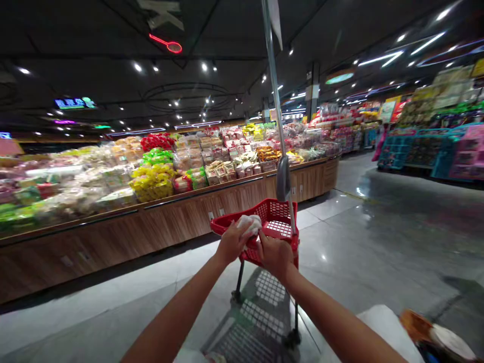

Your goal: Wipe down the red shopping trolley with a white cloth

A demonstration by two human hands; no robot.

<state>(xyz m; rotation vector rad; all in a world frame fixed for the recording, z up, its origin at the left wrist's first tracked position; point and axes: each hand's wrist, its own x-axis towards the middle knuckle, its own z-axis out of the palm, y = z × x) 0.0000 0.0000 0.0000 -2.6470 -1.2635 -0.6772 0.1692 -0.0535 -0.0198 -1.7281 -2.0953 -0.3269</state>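
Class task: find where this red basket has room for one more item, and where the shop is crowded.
Mesh floor shows in the red basket right of the white bundle. The wooden display counter is crowded with packaged food.

From here, the left hand [232, 243] hides part of the crumpled white packet [250, 223] in the red plastic basket [274, 212]. A blurred orange-and-white object [431, 333] is cut off at bottom right, and the distant colourful shelf packets [192, 159] are too small for me to read.
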